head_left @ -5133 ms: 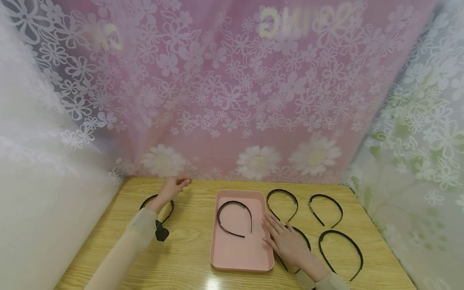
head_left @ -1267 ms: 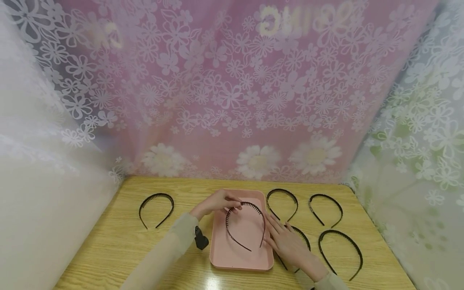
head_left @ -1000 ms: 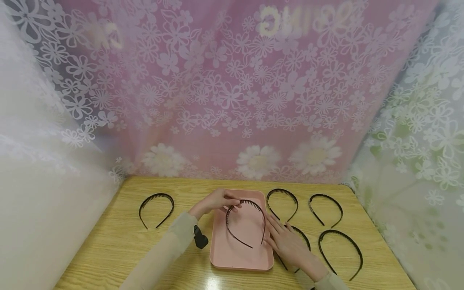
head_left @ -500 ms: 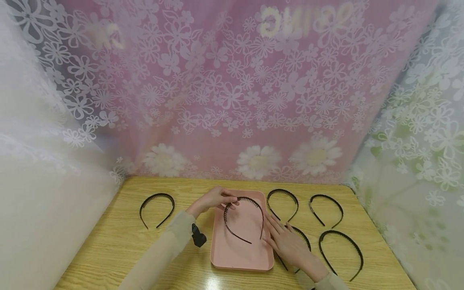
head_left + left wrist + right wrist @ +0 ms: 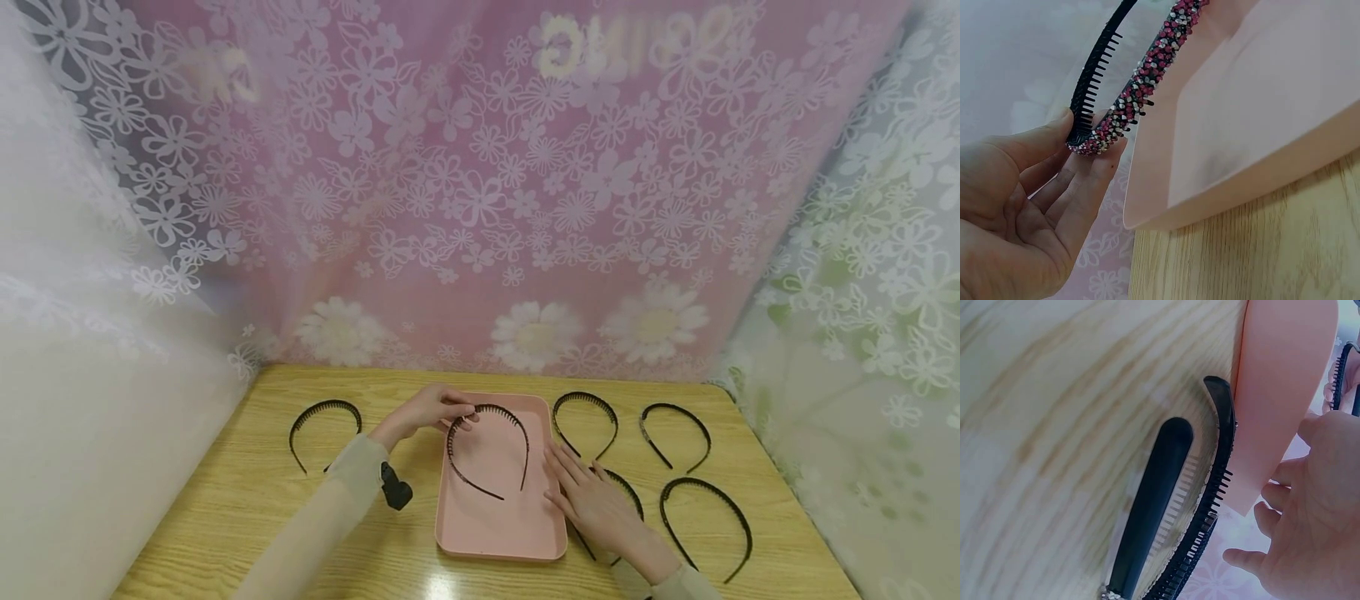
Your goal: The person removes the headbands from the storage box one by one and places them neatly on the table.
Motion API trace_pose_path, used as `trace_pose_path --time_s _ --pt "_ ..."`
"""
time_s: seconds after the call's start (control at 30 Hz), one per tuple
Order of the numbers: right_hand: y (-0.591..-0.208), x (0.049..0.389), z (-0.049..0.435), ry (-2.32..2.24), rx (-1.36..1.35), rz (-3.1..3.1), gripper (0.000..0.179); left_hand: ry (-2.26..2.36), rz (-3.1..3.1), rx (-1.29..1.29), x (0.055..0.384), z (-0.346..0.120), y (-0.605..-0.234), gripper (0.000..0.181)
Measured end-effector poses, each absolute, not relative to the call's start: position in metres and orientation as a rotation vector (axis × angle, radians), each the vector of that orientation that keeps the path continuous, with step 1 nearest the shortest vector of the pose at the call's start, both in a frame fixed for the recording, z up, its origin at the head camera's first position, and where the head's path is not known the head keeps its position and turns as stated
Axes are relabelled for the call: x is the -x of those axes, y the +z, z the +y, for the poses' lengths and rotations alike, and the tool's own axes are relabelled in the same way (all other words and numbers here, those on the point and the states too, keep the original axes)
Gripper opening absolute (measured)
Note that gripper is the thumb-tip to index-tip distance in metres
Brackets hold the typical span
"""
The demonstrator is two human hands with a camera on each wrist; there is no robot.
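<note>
Over the pink tray [image 5: 501,533], my left hand [image 5: 423,414] pinches a black toothed headband [image 5: 527,446] by the top of its arch, thumb against fingers. In the left wrist view this headband [image 5: 1147,74] shows red and clear stones along its outer face. Its open ends point toward the tray's near side. My right hand [image 5: 600,510] rests with straight fingers at the tray's right edge. Partly hidden beneath that hand lies another headband [image 5: 634,493]. The right wrist view shows black headband ends [image 5: 1175,450] beside the tray's wall [image 5: 1279,394].
Left of the tray, one headband [image 5: 324,403] lies on the wooden table [image 5: 375,533], partly behind the left sleeve. On the right lie three more, a back one [image 5: 585,394], a far right one [image 5: 675,407] and a front one [image 5: 705,482]. Flowered curtains [image 5: 480,200] enclose the table.
About five seconds ago my left hand was empty at the left and the headband lay in the tray. Over the last second the hand has shifted left with the held headband. My right hand has stayed.
</note>
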State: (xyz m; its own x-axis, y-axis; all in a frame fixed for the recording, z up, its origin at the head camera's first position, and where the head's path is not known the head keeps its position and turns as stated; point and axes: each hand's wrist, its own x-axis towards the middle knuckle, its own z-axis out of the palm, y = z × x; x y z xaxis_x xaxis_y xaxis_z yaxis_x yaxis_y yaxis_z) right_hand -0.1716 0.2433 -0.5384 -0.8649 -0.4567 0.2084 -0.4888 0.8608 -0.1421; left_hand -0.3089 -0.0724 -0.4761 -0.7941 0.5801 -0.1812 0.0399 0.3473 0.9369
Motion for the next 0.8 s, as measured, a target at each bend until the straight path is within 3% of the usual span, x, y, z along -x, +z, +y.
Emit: trace_pose_path --time_s 0.8 --pt "-0.535 0.17 0.243 0.278 -0.748 -2.889 0.065 1.447 2.219 -0.433 0.315 -0.135 -0.474 0.039"
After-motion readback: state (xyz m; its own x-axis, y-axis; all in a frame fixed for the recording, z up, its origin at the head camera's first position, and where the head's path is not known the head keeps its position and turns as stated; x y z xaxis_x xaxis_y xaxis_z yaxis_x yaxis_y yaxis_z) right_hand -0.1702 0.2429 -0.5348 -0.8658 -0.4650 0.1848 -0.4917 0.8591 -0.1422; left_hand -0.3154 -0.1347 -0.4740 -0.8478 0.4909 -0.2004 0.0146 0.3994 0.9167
